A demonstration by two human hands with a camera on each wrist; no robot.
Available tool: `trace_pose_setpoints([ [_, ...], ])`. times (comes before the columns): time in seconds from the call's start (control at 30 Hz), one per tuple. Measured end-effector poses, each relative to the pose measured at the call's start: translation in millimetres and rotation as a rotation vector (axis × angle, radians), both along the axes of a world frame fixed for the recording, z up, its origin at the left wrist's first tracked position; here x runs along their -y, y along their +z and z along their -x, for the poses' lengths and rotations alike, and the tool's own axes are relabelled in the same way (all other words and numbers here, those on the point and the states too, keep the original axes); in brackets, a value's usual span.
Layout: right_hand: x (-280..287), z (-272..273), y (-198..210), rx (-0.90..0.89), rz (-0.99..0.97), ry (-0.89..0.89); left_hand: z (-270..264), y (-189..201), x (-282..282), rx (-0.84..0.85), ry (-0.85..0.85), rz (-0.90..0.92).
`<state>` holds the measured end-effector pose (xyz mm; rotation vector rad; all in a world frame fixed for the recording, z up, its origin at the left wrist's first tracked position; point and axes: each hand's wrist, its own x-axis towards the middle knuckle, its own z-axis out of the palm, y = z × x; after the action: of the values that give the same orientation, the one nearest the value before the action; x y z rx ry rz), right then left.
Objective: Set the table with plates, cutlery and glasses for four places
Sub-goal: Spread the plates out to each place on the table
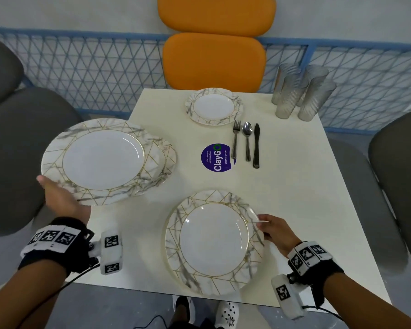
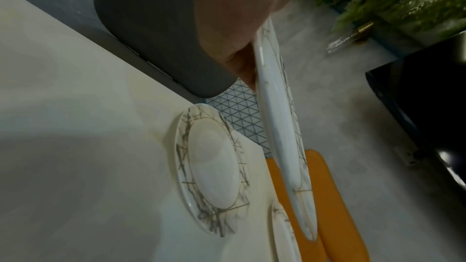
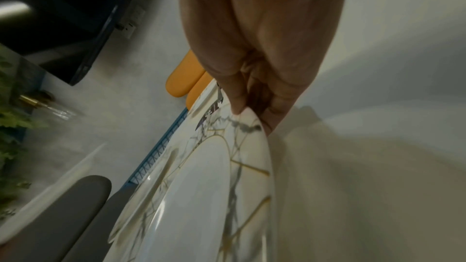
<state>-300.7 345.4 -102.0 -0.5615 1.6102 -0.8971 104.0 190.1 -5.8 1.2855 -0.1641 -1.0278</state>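
My left hand [image 1: 55,191] grips the near-left rim of a marble-patterned plate [image 1: 100,160], thumb on top, and holds it in the air over the table's left side. In the left wrist view this held plate [image 2: 282,127] shows edge-on above a second plate [image 2: 211,168] lying on the table. My right hand [image 1: 265,225] pinches the right rim of another plate [image 1: 214,241] at the table's near edge; in the right wrist view its fingers [image 3: 237,105] close on that plate's rim [image 3: 249,125]. A further plate [image 1: 214,106] lies at the far side.
A fork [image 1: 235,141], spoon [image 1: 247,138] and black-handled knife [image 1: 256,146] lie side by side right of centre. Several ribbed glasses [image 1: 299,91] stand at the far right corner. A purple sticker [image 1: 217,157] marks the white table [image 1: 294,198]. An orange chair [image 1: 214,60] and grey chairs [image 1: 22,138] surround it.
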Motion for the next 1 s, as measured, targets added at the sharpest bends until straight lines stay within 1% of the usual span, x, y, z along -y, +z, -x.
trace_pose_setpoints([
  [0.1, -2.2, -1.9, -5.7, -0.025, -0.025, -0.012, -1.8, 1.2, -4.1, -0.059, -0.027, 0.049],
  [0.23, -2.7, -2.5, -11.6, -0.096, -0.059, 0.000, 7.5, 2.4, -7.0, -0.046, -0.067, 0.000],
  [0.27, -1.9, -2.6, -12.7, -0.127, -0.067, 0.008, 11.0, 3.0, -8.9, -0.044, -0.100, -0.013],
  [0.33, 0.4, -3.0, -12.4, -0.264, -0.075, 0.068, 19.2, -0.7, -8.4, -0.053, -0.175, -0.013],
  [0.4, 1.8, -4.1, -7.8, -0.457, -0.062, 0.171, 31.1, -7.7, -8.2, -0.058, -0.257, -0.012],
  [0.5, 3.3, -7.4, 0.4, -0.686, -0.060, 0.314, 48.8, -19.4, -2.8, -0.103, -0.380, -0.023],
  [0.57, 6.0, -7.1, 3.4, -0.788, -0.031, 0.360, 65.3, -24.0, 1.7, -0.090, -0.435, -0.040],
  [0.6, 8.1, -5.5, 5.5, -0.803, -0.013, 0.359, 74.0, -24.6, 3.9, -0.084, -0.458, -0.056],
  [0.67, 16.7, -0.5, 13.1, -0.762, -0.002, 0.333, 94.2, -24.7, 9.0, -0.075, -0.512, -0.095],
  [0.73, 31.7, 6.1, 23.1, -0.616, 0.007, 0.270, 113.0, -30.6, 16.5, -0.072, -0.627, -0.109],
  [0.83, 58.2, 18.4, 43.5, -0.245, 0.053, 0.002, 140.3, -36.3, 32.8, -0.110, -0.776, -0.093],
  [0.9, 72.1, 30.1, 56.7, -0.078, 0.119, -0.163, 165.3, -36.3, 41.0, -0.151, -0.885, -0.059],
  [0.93, 77.1, 38.1, 62.6, -0.041, 0.153, -0.230, 179.5, -35.2, 44.3, -0.172, -0.936, -0.040],
  [1.0, 82.2, 57.0, 70.6, -0.056, 0.198, -0.325, 210.0, -29.9, 49.3, -0.186, -1.018, -0.045],
])
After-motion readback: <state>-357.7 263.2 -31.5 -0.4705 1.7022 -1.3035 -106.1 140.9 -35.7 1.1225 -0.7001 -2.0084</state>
